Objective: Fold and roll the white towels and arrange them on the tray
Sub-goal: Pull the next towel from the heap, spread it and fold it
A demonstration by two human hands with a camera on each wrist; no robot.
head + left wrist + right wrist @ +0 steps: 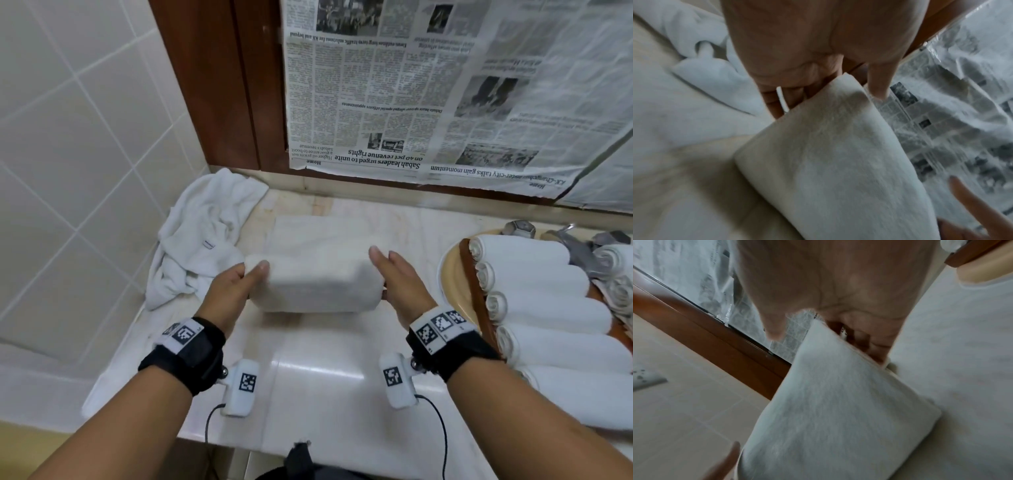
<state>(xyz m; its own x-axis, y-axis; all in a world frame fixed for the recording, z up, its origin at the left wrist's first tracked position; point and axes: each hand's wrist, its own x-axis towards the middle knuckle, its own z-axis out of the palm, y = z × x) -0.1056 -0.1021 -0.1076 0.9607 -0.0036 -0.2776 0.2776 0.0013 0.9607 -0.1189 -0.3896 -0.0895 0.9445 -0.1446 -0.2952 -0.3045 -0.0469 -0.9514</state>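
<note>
On counter – 1 towel point(315, 284), 2 hands' grip.

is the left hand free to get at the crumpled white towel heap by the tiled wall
Probably not yet: the left hand grips one end of the folded white towel. The crumpled white towel heap lies just beside it, unobstructed.

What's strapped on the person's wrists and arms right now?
Forearms are bare, no sleeves. Each wrist wears a black strap topped with white tags printed with black square-code markers. A small white camera pod with its own marker hangs under each wrist, trailing a thin black cable.
</note>
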